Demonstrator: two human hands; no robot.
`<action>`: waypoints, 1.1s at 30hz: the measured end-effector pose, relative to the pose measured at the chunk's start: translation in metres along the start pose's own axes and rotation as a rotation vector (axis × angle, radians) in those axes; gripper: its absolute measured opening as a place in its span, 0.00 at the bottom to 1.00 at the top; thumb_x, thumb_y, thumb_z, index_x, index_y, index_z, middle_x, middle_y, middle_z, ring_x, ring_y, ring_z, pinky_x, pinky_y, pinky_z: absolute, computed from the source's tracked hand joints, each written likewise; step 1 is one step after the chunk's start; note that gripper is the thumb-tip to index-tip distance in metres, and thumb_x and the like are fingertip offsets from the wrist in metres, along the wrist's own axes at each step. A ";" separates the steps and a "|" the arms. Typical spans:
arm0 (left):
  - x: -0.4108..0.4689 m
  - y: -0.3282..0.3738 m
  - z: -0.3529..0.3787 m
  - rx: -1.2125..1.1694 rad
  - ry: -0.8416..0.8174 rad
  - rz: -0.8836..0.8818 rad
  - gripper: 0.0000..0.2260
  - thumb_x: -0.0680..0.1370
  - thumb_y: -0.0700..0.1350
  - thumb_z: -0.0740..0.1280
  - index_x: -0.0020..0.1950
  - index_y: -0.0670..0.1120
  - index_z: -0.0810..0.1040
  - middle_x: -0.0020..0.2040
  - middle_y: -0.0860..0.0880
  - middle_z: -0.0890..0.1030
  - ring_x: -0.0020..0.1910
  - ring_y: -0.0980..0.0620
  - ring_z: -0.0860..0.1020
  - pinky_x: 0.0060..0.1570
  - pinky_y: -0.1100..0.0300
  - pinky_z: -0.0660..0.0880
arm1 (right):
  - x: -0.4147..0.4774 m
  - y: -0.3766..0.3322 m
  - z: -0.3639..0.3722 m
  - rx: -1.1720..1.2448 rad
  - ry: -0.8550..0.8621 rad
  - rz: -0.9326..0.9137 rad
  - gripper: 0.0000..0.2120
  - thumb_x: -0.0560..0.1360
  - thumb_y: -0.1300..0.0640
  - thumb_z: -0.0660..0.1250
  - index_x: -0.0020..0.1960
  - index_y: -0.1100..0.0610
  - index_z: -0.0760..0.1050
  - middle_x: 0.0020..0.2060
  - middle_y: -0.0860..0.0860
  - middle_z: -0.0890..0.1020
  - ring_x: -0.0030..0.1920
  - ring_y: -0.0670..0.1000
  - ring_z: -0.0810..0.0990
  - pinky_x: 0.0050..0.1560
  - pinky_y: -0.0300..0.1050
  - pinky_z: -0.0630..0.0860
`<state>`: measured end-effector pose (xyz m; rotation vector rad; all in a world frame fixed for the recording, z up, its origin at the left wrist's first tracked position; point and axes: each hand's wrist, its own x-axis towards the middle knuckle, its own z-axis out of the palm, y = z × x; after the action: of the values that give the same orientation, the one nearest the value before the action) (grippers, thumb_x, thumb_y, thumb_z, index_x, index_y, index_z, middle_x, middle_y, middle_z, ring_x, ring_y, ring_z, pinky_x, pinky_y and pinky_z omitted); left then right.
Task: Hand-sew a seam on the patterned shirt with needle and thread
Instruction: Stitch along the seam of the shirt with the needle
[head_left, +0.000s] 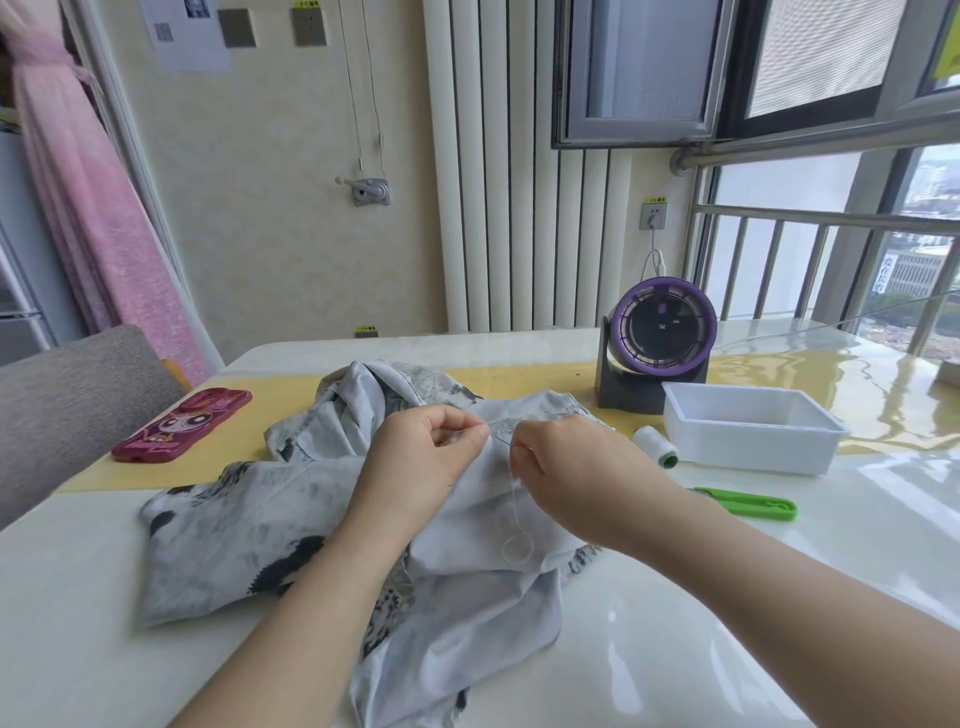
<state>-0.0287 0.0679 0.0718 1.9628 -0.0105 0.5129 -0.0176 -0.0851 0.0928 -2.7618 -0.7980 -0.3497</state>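
The patterned shirt (249, 530), pale grey with dark blotches, lies crumpled across the middle of the white table (779, 597). My left hand (421, 462) pinches a fold of the shirt between thumb and forefinger. My right hand (566, 473) sits close beside it, fingers curled, pinching what looks like the thin needle (500, 437) between the two hands. White thread (514, 540) hangs from my right hand and loops on the fabric below.
A white spool of thread (655, 446) lies right of my hands, next to a white plastic tray (748, 434). Green snips (748, 503) rest nearer on the right. A purple fan (657, 353) stands behind. A pink phone case (182, 423) lies left, by a grey chair (67, 405).
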 end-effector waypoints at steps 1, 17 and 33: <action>0.000 0.000 0.000 0.003 0.001 0.002 0.08 0.74 0.43 0.71 0.37 0.54 0.79 0.38 0.51 0.84 0.38 0.57 0.78 0.38 0.70 0.72 | 0.000 0.000 0.000 0.003 -0.002 0.006 0.14 0.80 0.53 0.49 0.50 0.53 0.73 0.46 0.53 0.79 0.46 0.56 0.76 0.39 0.45 0.66; -0.003 -0.005 0.005 -0.135 0.073 -0.004 0.05 0.75 0.42 0.69 0.41 0.51 0.80 0.39 0.53 0.84 0.38 0.62 0.79 0.39 0.73 0.72 | 0.004 -0.001 0.001 0.308 0.080 -0.042 0.05 0.80 0.55 0.56 0.52 0.51 0.70 0.35 0.47 0.78 0.36 0.47 0.74 0.39 0.45 0.72; -0.006 0.002 0.010 -0.323 0.057 0.044 0.05 0.76 0.40 0.68 0.42 0.49 0.81 0.37 0.54 0.84 0.39 0.62 0.80 0.42 0.72 0.73 | 0.012 0.009 0.002 0.419 0.174 -0.093 0.09 0.72 0.54 0.70 0.40 0.45 0.70 0.35 0.44 0.82 0.31 0.43 0.75 0.41 0.49 0.77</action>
<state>-0.0313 0.0574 0.0675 1.6348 -0.0950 0.5589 -0.0028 -0.0863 0.0927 -2.2784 -0.8454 -0.3842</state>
